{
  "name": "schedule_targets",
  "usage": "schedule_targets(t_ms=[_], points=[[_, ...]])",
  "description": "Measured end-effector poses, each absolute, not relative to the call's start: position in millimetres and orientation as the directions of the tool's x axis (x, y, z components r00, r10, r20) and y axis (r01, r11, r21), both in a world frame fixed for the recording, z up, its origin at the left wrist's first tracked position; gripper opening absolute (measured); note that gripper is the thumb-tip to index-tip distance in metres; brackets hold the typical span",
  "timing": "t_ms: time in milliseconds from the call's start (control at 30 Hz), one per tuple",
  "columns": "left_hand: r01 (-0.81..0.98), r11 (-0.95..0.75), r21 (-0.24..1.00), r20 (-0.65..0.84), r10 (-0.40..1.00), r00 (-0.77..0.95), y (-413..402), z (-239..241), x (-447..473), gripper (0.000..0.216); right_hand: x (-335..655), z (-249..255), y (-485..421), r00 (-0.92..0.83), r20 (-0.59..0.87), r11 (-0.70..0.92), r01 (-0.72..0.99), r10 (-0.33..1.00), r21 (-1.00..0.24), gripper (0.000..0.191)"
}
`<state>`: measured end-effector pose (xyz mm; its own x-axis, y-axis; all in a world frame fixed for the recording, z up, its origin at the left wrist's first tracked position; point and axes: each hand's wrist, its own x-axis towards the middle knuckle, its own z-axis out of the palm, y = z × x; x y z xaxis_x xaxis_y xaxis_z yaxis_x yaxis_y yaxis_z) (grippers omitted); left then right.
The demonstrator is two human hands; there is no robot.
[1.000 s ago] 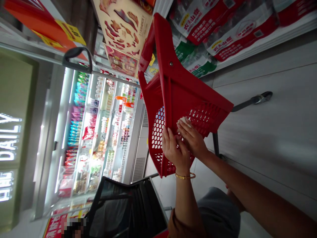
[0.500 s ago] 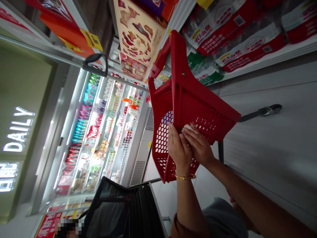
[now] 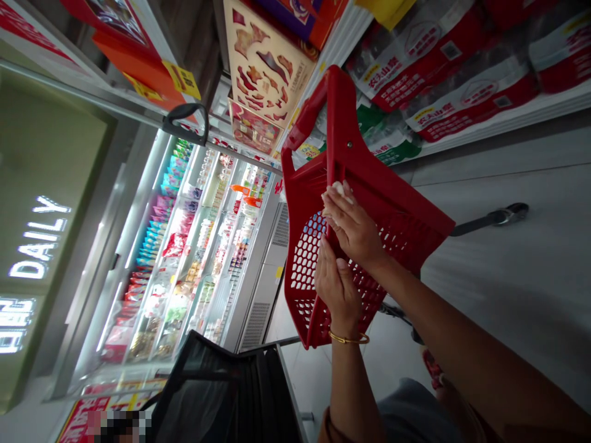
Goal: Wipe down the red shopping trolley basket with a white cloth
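A red plastic shopping cart (image 3: 369, 178) with a perforated basket stands before me, seen in a sideways-tilted view. My right hand (image 3: 353, 224), palm down, presses a crumpled white cloth or tissue (image 3: 340, 189) on the cart's red edge. The cloth pokes out past its fingertips. Just below in the picture, my left hand (image 3: 337, 286), with a gold bracelet at the wrist, lies along the basket's edge. Its fingers are straight and it seems to hold nothing. The palm side is hidden.
Shrink-wrapped water bottles (image 3: 443, 80) fill a shelf at the upper right. A lit refrigerated display (image 3: 194, 234) is at the left, with a black bag-like container (image 3: 231, 387) at the bottom. A blurred-out person (image 3: 120, 426) is at the lower left. Beige boxes (image 3: 268, 61) stand at the top.
My right hand has slid with the white cloth up the picture along the cart's edge, away from my left hand. The left hand stays almost in place.
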<state>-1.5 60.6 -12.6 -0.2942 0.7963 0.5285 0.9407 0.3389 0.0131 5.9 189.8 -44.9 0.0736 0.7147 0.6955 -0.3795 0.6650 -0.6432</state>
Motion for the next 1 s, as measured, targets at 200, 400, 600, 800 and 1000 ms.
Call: schedule_targets(t_ms=[200,400,600,800,1000], points=[[0.948,0.312,0.067,0.536,0.790,-0.297,59,-12,-2,0.052,7,-56,170,0.078,0.721,0.685,-0.397,0.689,-0.611,0.063],[0.938,0.333,0.091,0.531,0.781,-0.329,58,-8,1,0.063,10,-69,148,-0.002,0.742,0.667,-0.437,0.670,-0.604,0.057],[0.935,0.331,0.127,0.530,0.774,-0.346,57,-8,-1,0.069,19,-81,125,-0.113,0.746,0.622,-0.480,0.656,-0.619,0.061],[0.941,0.320,0.109,0.549,0.770,-0.325,54,-10,-5,0.065,25,-90,111,-0.181,0.740,0.602,-0.475,0.647,-0.642,0.059],[0.947,0.295,0.129,0.574,0.757,-0.314,50,-10,-6,0.058,28,-87,122,0.042,0.696,0.638,-0.441,0.717,-0.631,0.061]])
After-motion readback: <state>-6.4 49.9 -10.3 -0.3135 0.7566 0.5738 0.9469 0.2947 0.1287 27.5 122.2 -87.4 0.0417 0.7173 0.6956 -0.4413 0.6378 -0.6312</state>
